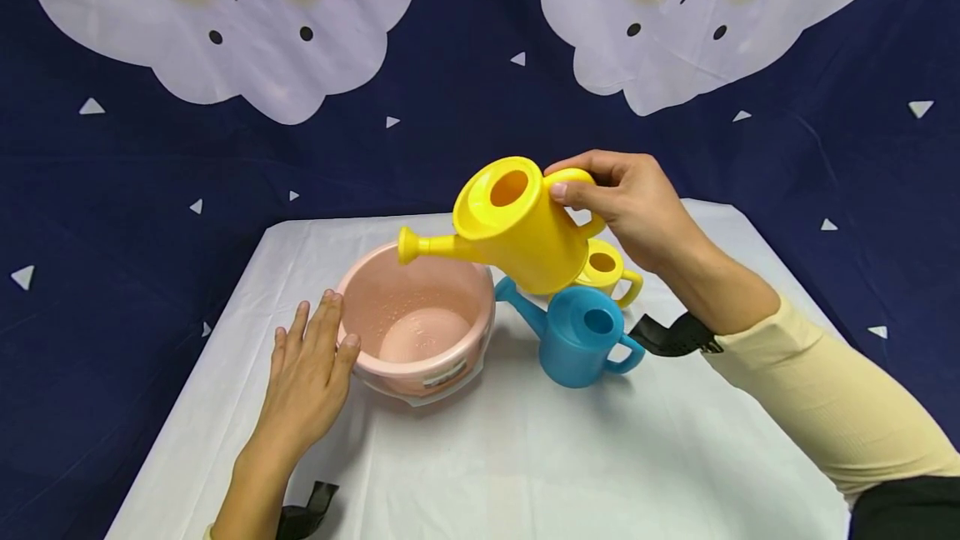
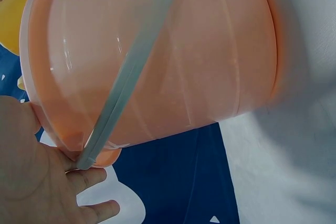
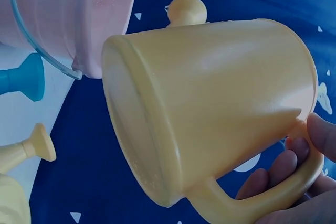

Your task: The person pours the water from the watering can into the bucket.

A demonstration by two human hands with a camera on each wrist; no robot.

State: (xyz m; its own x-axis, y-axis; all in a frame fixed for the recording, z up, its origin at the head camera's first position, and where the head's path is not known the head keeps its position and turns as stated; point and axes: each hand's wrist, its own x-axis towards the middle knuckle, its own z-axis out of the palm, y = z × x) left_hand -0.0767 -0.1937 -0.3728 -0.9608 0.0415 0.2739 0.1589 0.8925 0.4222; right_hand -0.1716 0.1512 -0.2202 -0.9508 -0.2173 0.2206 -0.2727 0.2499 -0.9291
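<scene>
My right hand (image 1: 637,202) grips the handle of a large yellow watering can (image 1: 525,232). The can is held up, tilted left, its spout reaching over the pink bucket (image 1: 480,323). In the right wrist view, fingers curl round the handle of the yellow watering can (image 3: 226,93). At the bucket's left side, my left hand (image 1: 311,373) rests against the rim with fingers extended. The left wrist view shows that hand (image 2: 37,166) beside the rim and the bucket's grey handle (image 2: 126,77). Droplets dot the bucket's inner wall.
A blue watering can (image 1: 573,348) stands on the white-covered table (image 1: 525,457), right of the bucket. Behind it is a smaller yellow watering can (image 1: 600,269), partly hidden by the raised one. A dark blue cloth (image 1: 465,165) with clouds hangs behind the table.
</scene>
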